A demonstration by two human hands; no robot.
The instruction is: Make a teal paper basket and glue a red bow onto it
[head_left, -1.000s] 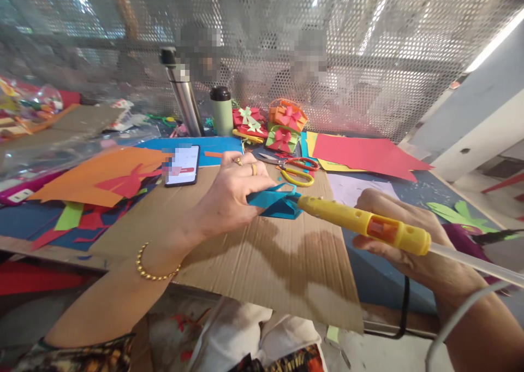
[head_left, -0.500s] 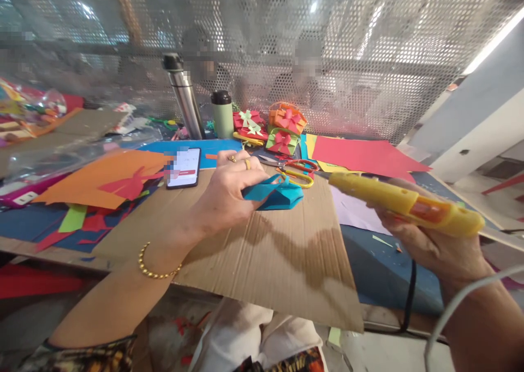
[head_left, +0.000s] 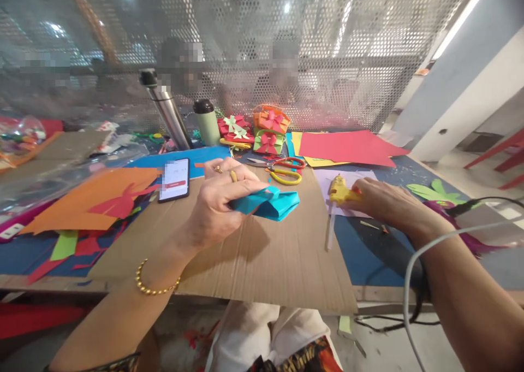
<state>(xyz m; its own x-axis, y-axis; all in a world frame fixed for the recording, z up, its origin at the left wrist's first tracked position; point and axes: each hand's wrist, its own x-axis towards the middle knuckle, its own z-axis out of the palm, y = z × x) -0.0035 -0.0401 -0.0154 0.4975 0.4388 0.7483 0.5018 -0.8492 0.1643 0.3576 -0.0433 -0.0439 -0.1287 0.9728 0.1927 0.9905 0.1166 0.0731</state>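
Between the fingers and thumb of my left hand (head_left: 219, 205) is a folded piece of turquoise paper (head_left: 278, 205), shaped like a small bag or box. It is held above a brown cardboard sheet (head_left: 262, 268). My right hand (head_left: 380, 200) is closed around a yellow glue gun (head_left: 346, 193), low over a lilac paper sheet (head_left: 321, 183) on the right. A pale glue stick (head_left: 331, 227) points from the gun toward me. Scissors (head_left: 286, 170) with red and yellow handles lie just beyond the turquoise paper.
Small finished paper bags with bows (head_left: 269, 134) stand at the back beside a green flask (head_left: 207, 122) and a steel bottle (head_left: 167, 110). A phone (head_left: 174, 179) and orange paper (head_left: 90, 194) lie left, red paper (head_left: 347, 148) right. A grey cable (head_left: 409, 284) crosses near my right forearm.
My right hand has lowered the glue gun to the lilac sheet and turned it. My left hand still holds the turquoise paper, now tilted a little differently. The view has shifted slightly.
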